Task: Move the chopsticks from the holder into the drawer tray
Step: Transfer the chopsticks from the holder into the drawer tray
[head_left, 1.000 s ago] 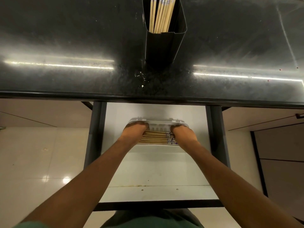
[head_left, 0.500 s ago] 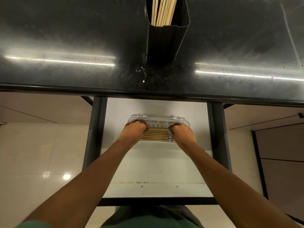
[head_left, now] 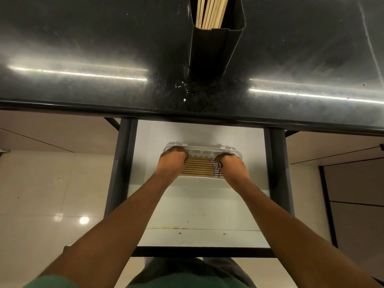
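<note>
A white drawer tray point(head_left: 204, 147) sits in the open drawer point(head_left: 199, 206) below the counter. Several wooden chopsticks point(head_left: 197, 167) lie side by side across the tray, with blue-patterned ends on the right. My left hand point(head_left: 171, 161) curls over their left ends and my right hand point(head_left: 230, 165) over their right ends, so both ends are hidden. On the counter above stands a black holder point(head_left: 212, 50), upright, with several more chopsticks point(head_left: 209, 11) inside it.
The black stone countertop point(head_left: 83, 48) overhangs the back of the drawer, and its front edge runs just above the tray. Dark drawer rails point(head_left: 122, 163) flank the white drawer floor. A glossy tiled floor point(head_left: 41, 194) shows on both sides.
Both hands stay on the ends of the chopsticks and have shifted slightly toward the tray's far side. The chopsticks now lie in a more even row.
</note>
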